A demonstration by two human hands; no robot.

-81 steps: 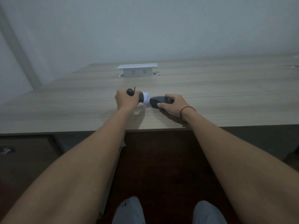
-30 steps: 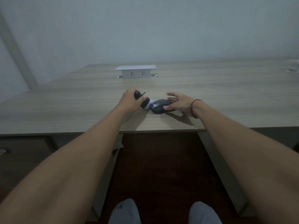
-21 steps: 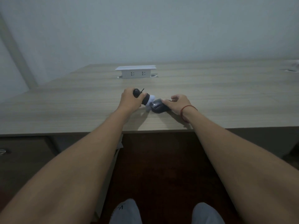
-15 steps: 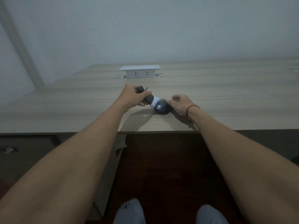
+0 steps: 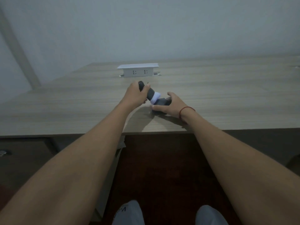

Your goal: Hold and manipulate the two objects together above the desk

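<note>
My left hand grips a dark handled tool with a white head, tilted down to the right. The white head touches a dark computer mouse that is tipped up on its side on the wooden desk. My right hand holds the mouse from the right, thumb below it and fingers curled over its top. A red string circles my right wrist.
A white pop-up socket box stands on the desk behind my hands. The desk's front edge runs just below my wrists. A dark drawer unit sits under the desk at left. My knees show at the bottom.
My right hand has turned the mouse from flat on the desk up onto its side. My left hand has kept the tool's white head against it, tilting it further down.
</note>
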